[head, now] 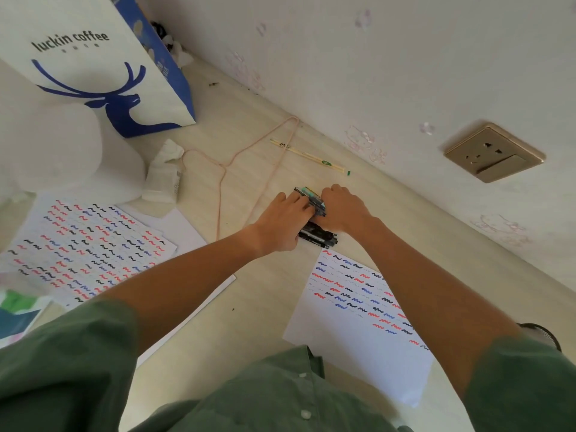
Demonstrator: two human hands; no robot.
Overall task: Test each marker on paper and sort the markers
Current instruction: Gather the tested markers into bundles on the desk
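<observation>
Hands on marker bundle [314, 219]: left hand [282, 222] and right hand [341, 208] both grip it, above squiggle-marked paper [358, 307].

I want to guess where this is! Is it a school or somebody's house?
Most likely a room in somebody's home. The wall has faint cartoon cat stickers and a power socket, and beside the marker test paper lie a coffee shop bag, a clothes hanger and chopsticks.
</observation>
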